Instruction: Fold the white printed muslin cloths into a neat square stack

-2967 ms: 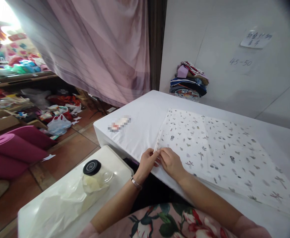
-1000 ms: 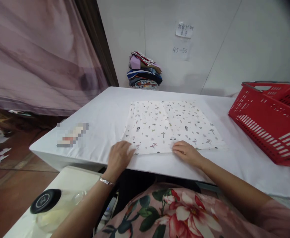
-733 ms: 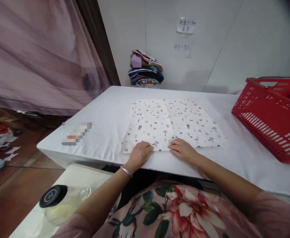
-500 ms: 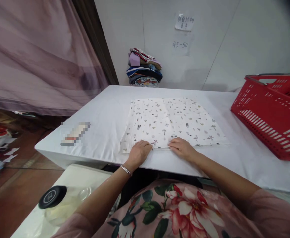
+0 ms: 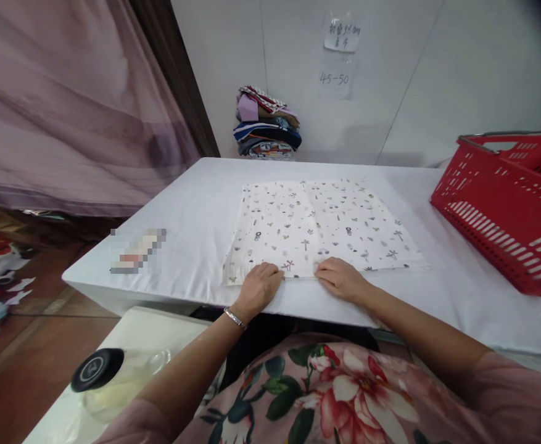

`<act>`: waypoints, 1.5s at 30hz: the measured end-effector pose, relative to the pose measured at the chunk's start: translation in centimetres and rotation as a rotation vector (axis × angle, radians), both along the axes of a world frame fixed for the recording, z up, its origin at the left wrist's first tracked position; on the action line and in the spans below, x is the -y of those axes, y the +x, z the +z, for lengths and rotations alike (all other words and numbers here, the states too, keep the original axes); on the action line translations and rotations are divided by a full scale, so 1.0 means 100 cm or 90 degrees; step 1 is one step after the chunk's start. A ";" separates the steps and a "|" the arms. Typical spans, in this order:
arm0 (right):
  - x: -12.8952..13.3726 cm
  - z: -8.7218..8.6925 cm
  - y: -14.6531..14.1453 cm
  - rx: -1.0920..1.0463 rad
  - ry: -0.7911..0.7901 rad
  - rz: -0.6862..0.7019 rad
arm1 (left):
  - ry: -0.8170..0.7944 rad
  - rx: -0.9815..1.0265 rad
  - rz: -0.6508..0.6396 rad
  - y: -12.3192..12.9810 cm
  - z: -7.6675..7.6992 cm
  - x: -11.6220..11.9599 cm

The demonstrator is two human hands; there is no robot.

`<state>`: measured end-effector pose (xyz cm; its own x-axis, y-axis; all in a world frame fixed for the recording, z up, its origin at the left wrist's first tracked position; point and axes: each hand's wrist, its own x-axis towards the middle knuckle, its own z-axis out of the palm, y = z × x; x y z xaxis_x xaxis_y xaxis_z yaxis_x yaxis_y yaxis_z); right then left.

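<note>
My left hand (image 5: 260, 287) and right hand (image 5: 343, 280) pinch the patterned cloth (image 5: 293, 225) at its near edge, apparently straightening it. Lifting would need even tension.

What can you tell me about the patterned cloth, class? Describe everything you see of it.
The cloth is off-white and looks thin and soft, with small scattered prints, among them palm trees in muted grey, brown and reddish tones. It lies flat and roughly four-sided on the white table, with a crease running from back to front near its middle and slight ripples along its left side. The left hand and right hand touch its near edge.
</note>
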<state>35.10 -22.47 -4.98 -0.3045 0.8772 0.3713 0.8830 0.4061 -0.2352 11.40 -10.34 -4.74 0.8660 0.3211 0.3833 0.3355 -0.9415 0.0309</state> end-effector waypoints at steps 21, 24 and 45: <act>0.003 -0.003 0.009 0.009 0.025 -0.028 | 0.004 -0.009 0.018 0.007 -0.002 0.001; 0.002 -0.003 0.008 0.001 0.023 -0.040 | 0.001 -0.005 0.021 0.008 -0.002 0.001; 0.001 -0.002 0.006 -0.045 0.015 -0.079 | 0.005 0.006 0.004 0.019 -0.006 -0.002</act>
